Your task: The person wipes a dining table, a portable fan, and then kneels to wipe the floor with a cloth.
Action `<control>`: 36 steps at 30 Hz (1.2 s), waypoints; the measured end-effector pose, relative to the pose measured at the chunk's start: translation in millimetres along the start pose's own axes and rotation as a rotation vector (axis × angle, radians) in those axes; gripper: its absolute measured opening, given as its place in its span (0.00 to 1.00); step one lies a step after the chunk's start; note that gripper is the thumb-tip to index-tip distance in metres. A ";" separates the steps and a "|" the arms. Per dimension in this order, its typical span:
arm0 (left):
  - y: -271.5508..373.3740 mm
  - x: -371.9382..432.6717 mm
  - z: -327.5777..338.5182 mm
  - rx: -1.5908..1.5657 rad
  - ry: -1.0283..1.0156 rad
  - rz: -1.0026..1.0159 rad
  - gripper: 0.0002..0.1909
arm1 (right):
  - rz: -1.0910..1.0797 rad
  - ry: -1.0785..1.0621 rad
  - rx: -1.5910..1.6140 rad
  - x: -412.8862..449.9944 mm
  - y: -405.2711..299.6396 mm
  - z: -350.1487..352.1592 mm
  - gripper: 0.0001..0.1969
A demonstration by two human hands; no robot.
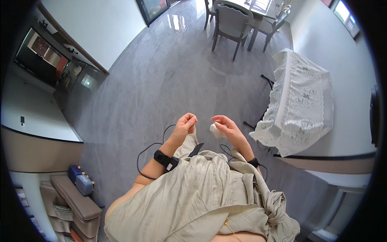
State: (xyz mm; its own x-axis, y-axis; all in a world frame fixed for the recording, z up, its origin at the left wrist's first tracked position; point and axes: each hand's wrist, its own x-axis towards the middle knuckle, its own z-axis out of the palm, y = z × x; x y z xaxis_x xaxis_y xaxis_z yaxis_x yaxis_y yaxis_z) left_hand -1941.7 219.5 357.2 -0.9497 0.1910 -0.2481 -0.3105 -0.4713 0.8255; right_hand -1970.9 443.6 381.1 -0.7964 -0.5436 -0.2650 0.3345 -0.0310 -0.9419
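Note:
My left hand (186, 124) is raised in front of my body with its fingers curled in; nothing shows in it, though the inside of the fist is hidden. To its right, my right hand (226, 125) holds a small crumpled piece of thin white material (217, 131) between thumb and fingers, perhaps a tissue. The two hands are apart, above the grey floor (181, 81). Black bands with cables are strapped on both wrists.
A white lace cloth (305, 99) drapes over an object on black legs at the right. Chairs (232, 22) surround a dining table (257, 7) ahead. A brown sofa (77, 196) with blue items (84, 184) stands at lower left. A screen (40, 57) is at the left.

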 end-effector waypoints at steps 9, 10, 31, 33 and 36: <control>77.3 199.4 -60.5 0.158 0.068 -0.030 0.08 | 0.077 0.170 0.109 192.3 -50.6 -84.3 0.15; 90.2 221.3 -67.3 0.156 0.052 -0.028 0.09 | 0.075 0.202 0.120 213.1 -60.4 -91.0 0.14; 234.3 634.5 -224.3 0.374 0.462 0.016 0.09 | 0.144 0.245 0.224 712.2 -169.4 -277.1 0.13; 249.9 657.7 -248.2 0.395 0.547 -0.002 0.08 | 0.176 0.219 0.222 763.3 -185.5 -276.9 0.13; 258.4 683.4 -286.7 0.380 0.659 0.036 0.08 | 0.205 0.139 0.224 831.6 -193.5 -274.0 0.14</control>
State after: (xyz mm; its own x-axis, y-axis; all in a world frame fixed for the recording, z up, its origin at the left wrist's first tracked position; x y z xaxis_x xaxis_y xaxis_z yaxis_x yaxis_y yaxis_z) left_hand -2682.7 -18.6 255.6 -0.8243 -0.4285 -0.3702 -0.3564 -0.1155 0.9272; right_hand -2836.0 227.4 286.4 -0.7571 -0.4385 -0.4842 0.5851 -0.1254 -0.8012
